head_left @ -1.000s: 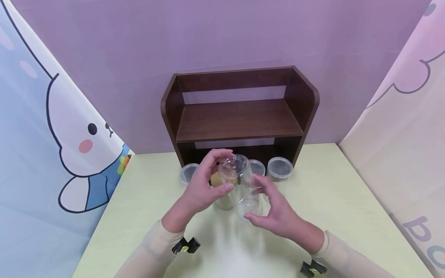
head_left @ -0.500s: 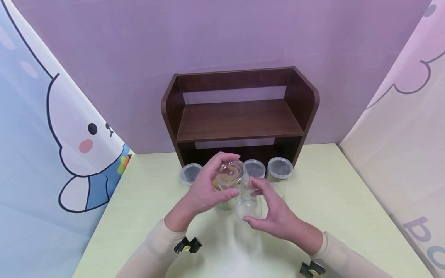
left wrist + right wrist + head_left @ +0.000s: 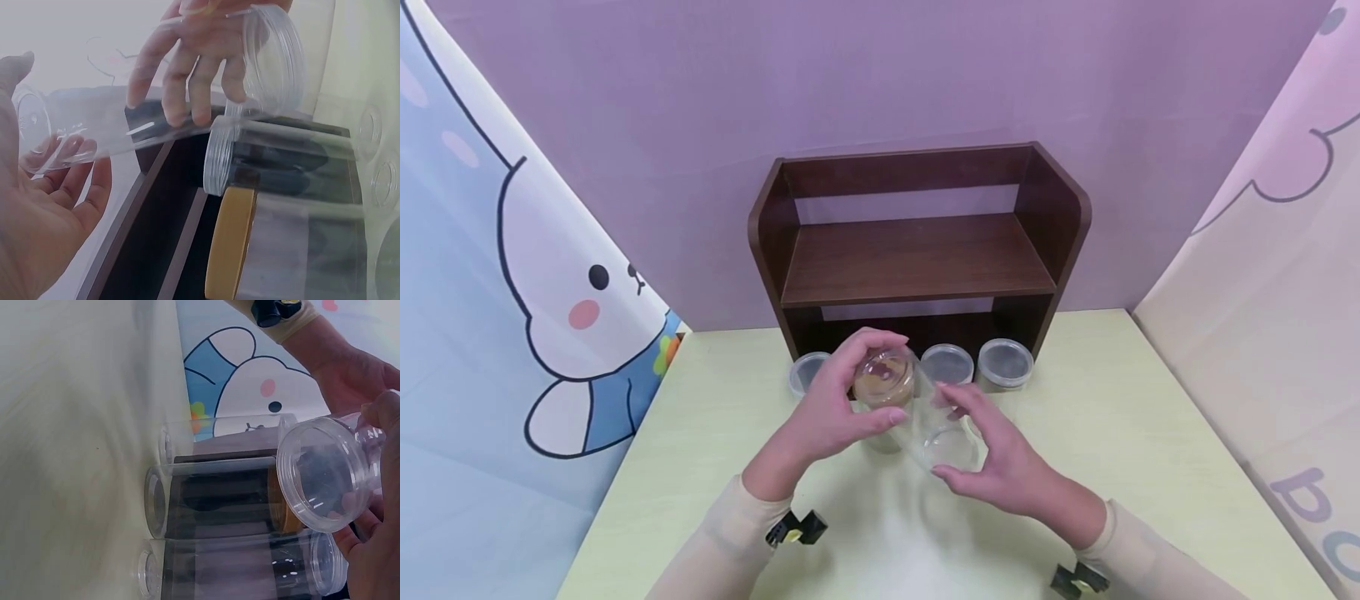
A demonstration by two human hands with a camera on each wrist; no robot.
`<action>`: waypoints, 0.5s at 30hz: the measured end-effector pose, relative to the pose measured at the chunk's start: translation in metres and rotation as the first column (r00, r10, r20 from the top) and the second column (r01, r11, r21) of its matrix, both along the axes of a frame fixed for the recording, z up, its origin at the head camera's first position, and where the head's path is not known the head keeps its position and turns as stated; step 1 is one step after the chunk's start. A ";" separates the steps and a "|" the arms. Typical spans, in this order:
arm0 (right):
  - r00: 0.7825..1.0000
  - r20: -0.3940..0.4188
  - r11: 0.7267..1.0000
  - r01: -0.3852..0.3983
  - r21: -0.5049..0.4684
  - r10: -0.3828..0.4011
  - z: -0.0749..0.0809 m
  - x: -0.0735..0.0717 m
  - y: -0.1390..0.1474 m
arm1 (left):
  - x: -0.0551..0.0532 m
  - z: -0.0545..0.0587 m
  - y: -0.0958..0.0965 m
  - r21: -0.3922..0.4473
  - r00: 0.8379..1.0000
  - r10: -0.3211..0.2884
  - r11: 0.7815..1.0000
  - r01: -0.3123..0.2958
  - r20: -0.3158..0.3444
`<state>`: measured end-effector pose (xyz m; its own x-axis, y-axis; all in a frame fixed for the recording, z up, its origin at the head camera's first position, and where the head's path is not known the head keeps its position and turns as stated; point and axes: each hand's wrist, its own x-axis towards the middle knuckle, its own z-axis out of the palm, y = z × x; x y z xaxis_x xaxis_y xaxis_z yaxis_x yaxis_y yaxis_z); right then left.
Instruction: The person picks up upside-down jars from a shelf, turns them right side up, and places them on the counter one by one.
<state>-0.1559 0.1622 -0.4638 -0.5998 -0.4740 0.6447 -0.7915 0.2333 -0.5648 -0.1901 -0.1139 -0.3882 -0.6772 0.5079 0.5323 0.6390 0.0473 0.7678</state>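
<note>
Tilted between my two hands is a clear plastic jar [image 3: 927, 417], its round base [image 3: 34, 128] at my left hand and its ridged lid end [image 3: 325, 475] toward my right. My left hand [image 3: 829, 404] curves its thumb and fingers around the base end. Lower and to the right, my right hand [image 3: 1011, 462] grips the lid end between thumb and fingers. Just behind the held jar, a jar with a tan lid [image 3: 231, 244] stands upright, partly covered by it in the head view.
Clear-lidded jars stand in a row before a dark brown two-tier shelf [image 3: 917, 258]: one on the left [image 3: 808, 372], two on the right, including the rightmost jar [image 3: 1005, 364]. A pale green table [image 3: 1150, 450] lies beneath; printed cloth [image 3: 587, 317] borders it.
The base end of the held jar has swung left and dipped, so the jar leans more and its base overlaps the tan lid in the head view. Both hands keep hold of it.
</note>
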 end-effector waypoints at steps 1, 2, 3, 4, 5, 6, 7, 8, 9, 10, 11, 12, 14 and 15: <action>1.000 0.006 1.000 -0.003 0.001 0.003 0.001 0.000 0.001 | 0.000 0.000 -0.002 -0.004 1.000 0.005 1.000 -0.005 -0.003; 1.000 0.015 1.000 -0.005 0.004 0.005 0.002 0.000 0.002 | -0.001 -0.001 -0.003 -0.008 1.000 0.008 1.000 -0.009 -0.007; 1.000 0.026 1.000 -0.006 0.008 0.006 0.004 0.000 0.004 | -0.001 -0.001 -0.005 -0.017 1.000 0.015 1.000 -0.015 -0.013; 0.999 0.034 1.000 -0.008 0.014 0.007 0.005 0.001 0.005 | -0.001 -0.001 -0.007 -0.027 1.000 0.022 0.999 -0.022 -0.020; 0.999 0.042 1.000 -0.009 0.020 0.008 0.007 0.001 0.007 | -0.001 -0.001 -0.009 -0.036 0.999 0.027 0.999 -0.028 -0.026; 0.999 0.045 1.000 -0.012 0.027 0.010 0.009 0.001 0.008 | -0.001 -0.001 -0.010 -0.047 0.999 0.030 0.998 -0.031 -0.031; 0.999 0.043 0.999 -0.015 0.033 0.013 0.010 0.000 0.010 | -0.001 -0.001 -0.013 -0.060 0.999 0.033 0.998 -0.035 -0.036; 0.999 0.045 0.999 -0.018 0.041 0.016 0.012 0.000 0.012 | -0.001 0.000 -0.015 -0.070 0.999 0.030 0.997 -0.032 -0.038; 0.999 0.043 0.999 -0.022 0.048 0.020 0.014 -0.001 0.013 | -0.001 0.000 -0.017 -0.082 0.999 0.028 0.996 -0.031 -0.039; 0.999 0.033 0.998 -0.023 0.057 0.021 0.016 -0.001 0.015 | -0.001 0.000 -0.019 -0.094 0.999 0.026 0.995 -0.029 -0.038; 0.999 0.028 0.997 -0.024 0.069 0.023 0.018 -0.002 0.017 | 0.000 0.001 -0.021 -0.107 0.999 0.023 0.994 -0.026 -0.035; 1.000 0.019 0.996 -0.026 0.081 0.025 0.020 -0.003 0.019 | -0.001 0.001 -0.024 -0.123 0.999 0.020 0.992 -0.025 -0.037; 1.000 0.000 0.994 -0.029 0.106 0.030 0.025 -0.005 0.023 | -0.001 0.000 -0.028 -0.147 0.999 0.008 0.989 -0.013 -0.033; 0.999 -0.014 0.993 -0.029 0.119 0.031 0.027 -0.006 0.024 | -0.001 -0.001 -0.031 -0.164 0.999 0.008 0.986 -0.013 -0.032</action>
